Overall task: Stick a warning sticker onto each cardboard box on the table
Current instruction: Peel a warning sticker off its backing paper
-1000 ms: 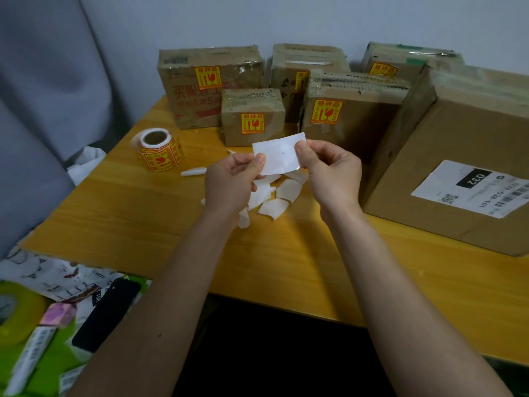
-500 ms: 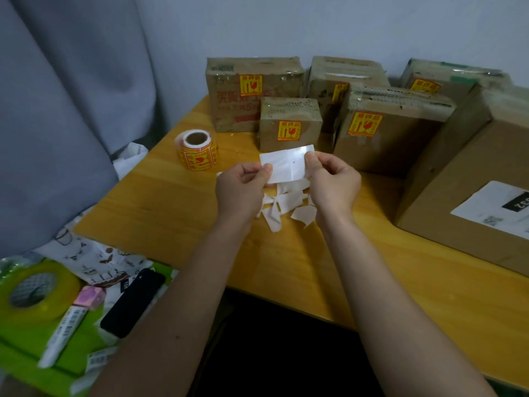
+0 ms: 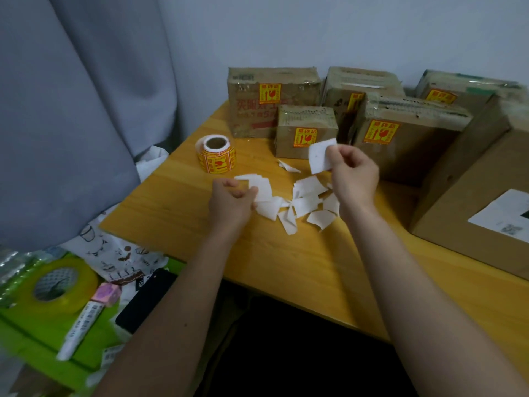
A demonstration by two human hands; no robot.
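The right hand's [image 3: 353,179] fingers pinch a white backing slip [image 3: 320,159], held up in front of a small box [image 3: 305,131]. The left hand's [image 3: 232,203] fingers curl low over scattered white scraps [image 3: 307,202] on the worktop [image 3: 286,262]; whether they hold anything, I cannot tell. A sticker roll [image 3: 216,154] stands left of the scraps, and stickered boxes [image 3: 272,101] line the back.

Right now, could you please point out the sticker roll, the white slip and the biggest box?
sticker roll [image 3: 216,157]: head view, printed side.
white slip [image 3: 318,159]: head view, middle.
biggest box [image 3: 469,202]: head view, front face.
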